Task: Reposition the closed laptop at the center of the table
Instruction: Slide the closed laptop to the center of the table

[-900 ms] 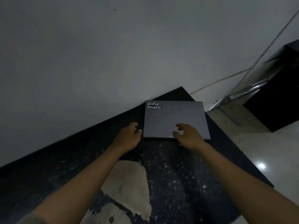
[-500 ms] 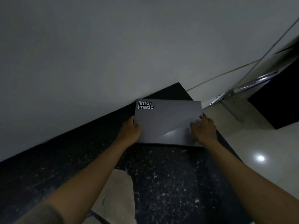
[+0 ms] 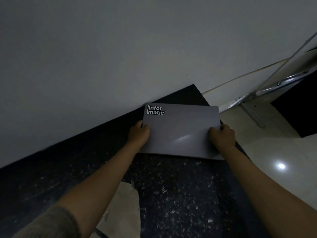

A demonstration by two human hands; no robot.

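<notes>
A closed grey laptop (image 3: 180,129) with an "Informatic" sticker at its far left corner lies near the far right end of the dark speckled table (image 3: 171,194), close to the wall. My left hand (image 3: 139,133) grips its left edge. My right hand (image 3: 223,135) grips its right edge, thumb on the lid. The laptop's near edge looks slightly raised off the table.
A pale worn patch (image 3: 121,208) marks the table surface near me. The white wall (image 3: 120,48) runs along the table's far side. To the right lie a glossy tiled floor (image 3: 274,152), a metal stand (image 3: 252,107) and a black cabinet (image 3: 298,109).
Both hands reached the laptop and closed on its left and right edges. The laptop has shifted a little toward me and to the left.
</notes>
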